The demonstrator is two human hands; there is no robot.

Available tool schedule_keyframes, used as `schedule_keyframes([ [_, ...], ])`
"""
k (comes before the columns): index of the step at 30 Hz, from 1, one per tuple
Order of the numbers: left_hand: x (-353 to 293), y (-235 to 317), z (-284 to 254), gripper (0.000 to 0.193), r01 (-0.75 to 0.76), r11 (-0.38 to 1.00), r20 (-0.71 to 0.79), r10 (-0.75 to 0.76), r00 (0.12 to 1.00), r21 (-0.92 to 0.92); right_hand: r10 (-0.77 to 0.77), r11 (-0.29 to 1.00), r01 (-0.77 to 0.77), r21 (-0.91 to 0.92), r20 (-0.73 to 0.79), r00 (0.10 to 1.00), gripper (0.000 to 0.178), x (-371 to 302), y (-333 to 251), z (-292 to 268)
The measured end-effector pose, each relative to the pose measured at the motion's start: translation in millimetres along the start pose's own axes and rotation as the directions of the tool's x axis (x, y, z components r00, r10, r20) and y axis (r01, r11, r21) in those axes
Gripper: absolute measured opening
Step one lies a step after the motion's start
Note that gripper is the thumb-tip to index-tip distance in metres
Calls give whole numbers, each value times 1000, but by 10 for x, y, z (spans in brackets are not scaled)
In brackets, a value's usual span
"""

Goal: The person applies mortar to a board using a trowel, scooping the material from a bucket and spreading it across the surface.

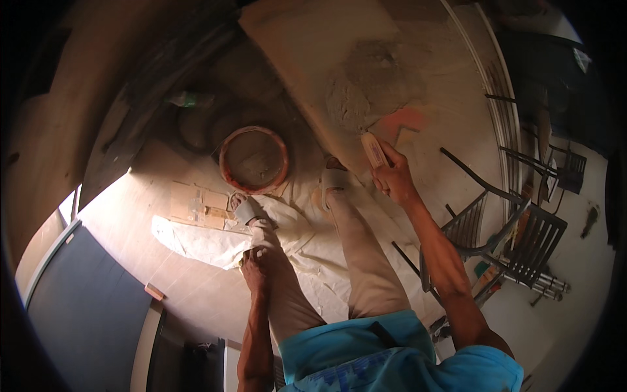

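Observation:
My right hand (394, 176) is closed around the pale wooden handle of a trowel (375, 150). The handle points up at a wall surface, and little of the blade shows. Just beyond it is a rough patch of grey mortar (346, 101), with a reddish-orange patch (400, 120) to its right. My left hand (256, 266) rests by my left shin with its fingers curled; what they hold, if anything, is too small to name. A round reddish basin (283, 159) with grey mortar inside stands on the floor ahead of my left foot.
A creased white sheet (196, 243) and flattened cardboard (186, 201) lie under and beside my feet. Dark slatted chairs (535, 242) crowd the right side. A greenish plastic bottle (186, 99) lies beyond the basin. At lower left is a dark flat panel (88, 287).

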State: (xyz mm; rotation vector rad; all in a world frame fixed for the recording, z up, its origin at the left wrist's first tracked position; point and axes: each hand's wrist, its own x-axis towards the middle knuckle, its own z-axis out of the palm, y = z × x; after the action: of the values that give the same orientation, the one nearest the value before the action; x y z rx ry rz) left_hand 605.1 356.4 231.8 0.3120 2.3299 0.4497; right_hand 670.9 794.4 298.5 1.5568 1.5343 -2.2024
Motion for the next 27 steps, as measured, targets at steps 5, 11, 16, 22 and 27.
schedule_keyframes([
  [5,-18,-21,7,35,92,996,104,-93,990,17,24,998,-17,-58,133,991,77,86,251,213],
  [11,-88,-148,91,42,132,991,104,-134,986,30,78,988,-43,-150,237,968,77,221,515,539],
  [16,-137,-145,76,37,94,995,60,-95,994,20,80,955,9,-296,287,955,79,434,937,741],
  [22,-225,-313,179,35,71,997,22,-71,997,8,37,927,110,-358,380,924,77,786,1370,900],
  [27,-255,-148,68,35,149,988,30,-148,989,-27,0,860,201,-470,393,919,77,929,1525,1061],
])
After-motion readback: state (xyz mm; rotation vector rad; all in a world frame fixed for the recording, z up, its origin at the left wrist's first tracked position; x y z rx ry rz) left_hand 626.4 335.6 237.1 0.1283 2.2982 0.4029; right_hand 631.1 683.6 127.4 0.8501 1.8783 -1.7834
